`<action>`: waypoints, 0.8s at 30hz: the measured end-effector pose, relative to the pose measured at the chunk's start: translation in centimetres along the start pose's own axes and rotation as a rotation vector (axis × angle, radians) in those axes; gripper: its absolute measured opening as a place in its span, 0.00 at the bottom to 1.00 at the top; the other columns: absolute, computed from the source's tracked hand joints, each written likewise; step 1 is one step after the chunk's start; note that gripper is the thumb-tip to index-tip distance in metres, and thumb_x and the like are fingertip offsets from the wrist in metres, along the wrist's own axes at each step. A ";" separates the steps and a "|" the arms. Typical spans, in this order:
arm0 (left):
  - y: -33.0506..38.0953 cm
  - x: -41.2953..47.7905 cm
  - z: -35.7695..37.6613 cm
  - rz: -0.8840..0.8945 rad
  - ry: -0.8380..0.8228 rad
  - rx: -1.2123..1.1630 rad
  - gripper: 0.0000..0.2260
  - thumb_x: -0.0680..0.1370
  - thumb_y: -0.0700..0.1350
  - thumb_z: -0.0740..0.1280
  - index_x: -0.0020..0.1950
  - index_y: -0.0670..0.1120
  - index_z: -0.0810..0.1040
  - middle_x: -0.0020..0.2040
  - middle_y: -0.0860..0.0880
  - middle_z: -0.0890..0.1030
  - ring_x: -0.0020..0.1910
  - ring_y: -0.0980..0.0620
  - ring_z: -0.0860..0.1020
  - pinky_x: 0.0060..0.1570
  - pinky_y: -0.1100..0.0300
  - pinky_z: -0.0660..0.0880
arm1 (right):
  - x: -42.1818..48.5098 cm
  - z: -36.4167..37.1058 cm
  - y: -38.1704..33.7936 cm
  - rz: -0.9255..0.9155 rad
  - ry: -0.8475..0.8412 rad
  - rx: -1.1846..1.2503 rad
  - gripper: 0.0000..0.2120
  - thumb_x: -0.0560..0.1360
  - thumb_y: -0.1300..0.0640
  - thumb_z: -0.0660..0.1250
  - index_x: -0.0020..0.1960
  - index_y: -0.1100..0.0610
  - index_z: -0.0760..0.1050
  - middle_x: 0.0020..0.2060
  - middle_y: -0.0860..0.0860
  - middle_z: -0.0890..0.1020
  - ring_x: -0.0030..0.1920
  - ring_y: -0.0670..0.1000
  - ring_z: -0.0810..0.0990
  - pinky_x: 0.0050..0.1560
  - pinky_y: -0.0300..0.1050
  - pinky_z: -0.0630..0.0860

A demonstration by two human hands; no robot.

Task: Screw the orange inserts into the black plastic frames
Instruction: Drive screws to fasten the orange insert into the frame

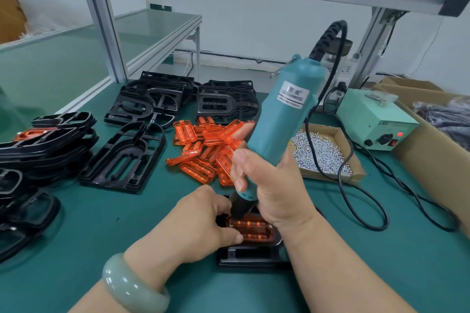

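Green mat (122, 231), orange inserts (203, 140), cord (343, 35) crossing screw box (328, 152)

The green mat (106, 223) is free between the stacked frames (50, 145) at left and the near frame (251, 254); the orange inserts (201, 145) block behind, the cable (342, 192) blocks at right.

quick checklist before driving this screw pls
1. Seating: the orange insert lies inside the black frame opening: ok.
2. Steadying: the left hand holds the insert at its edges: ok.
3. Grip: the right hand is wrapped round the electric screwdriver: ok.
4. Bit on a screw head: cannot tell, the tip is hidden behind the fingers.
5. Power: the red light on the power box glows: ok.
6. Supply: the screw tray holds many screws: ok.
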State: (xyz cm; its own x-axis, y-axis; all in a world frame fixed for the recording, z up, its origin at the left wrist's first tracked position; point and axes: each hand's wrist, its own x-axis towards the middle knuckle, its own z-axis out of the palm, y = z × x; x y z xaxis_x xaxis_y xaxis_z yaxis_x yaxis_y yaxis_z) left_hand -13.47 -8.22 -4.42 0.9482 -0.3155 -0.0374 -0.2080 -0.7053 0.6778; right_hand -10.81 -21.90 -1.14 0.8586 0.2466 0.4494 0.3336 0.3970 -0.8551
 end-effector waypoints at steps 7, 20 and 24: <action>0.0 0.0 -0.2 0.024 -0.030 -0.032 0.09 0.65 0.53 0.76 0.35 0.63 0.77 0.35 0.66 0.74 0.38 0.69 0.73 0.34 0.77 0.67 | 0.2 -0.5 -0.1 0.027 -0.002 0.042 0.10 0.69 0.60 0.66 0.47 0.46 0.79 0.25 0.47 0.72 0.23 0.47 0.70 0.29 0.39 0.70; 0.1 0.0 -0.4 0.141 -0.034 -0.011 0.20 0.66 0.53 0.75 0.34 0.78 0.70 0.40 0.81 0.68 0.43 0.74 0.71 0.33 0.78 0.68 | 0.3 -0.5 -0.5 0.052 0.008 0.138 0.08 0.68 0.57 0.68 0.47 0.50 0.79 0.26 0.49 0.72 0.23 0.47 0.70 0.28 0.39 0.69; 0.1 -0.1 -0.4 0.150 -0.028 -0.010 0.19 0.66 0.54 0.75 0.33 0.78 0.70 0.41 0.80 0.68 0.44 0.73 0.70 0.34 0.78 0.67 | 0.4 -0.4 -0.6 0.063 0.013 0.146 0.08 0.68 0.57 0.68 0.46 0.50 0.80 0.26 0.50 0.72 0.22 0.48 0.69 0.28 0.39 0.69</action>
State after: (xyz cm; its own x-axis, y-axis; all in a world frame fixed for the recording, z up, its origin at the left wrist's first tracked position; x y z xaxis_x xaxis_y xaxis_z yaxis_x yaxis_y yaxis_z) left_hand -13.45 -7.99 -4.08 0.8997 -0.4342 0.0443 -0.3439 -0.6427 0.6846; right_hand -10.54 -22.39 -0.61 0.8814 0.2642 0.3916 0.2190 0.5059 -0.8343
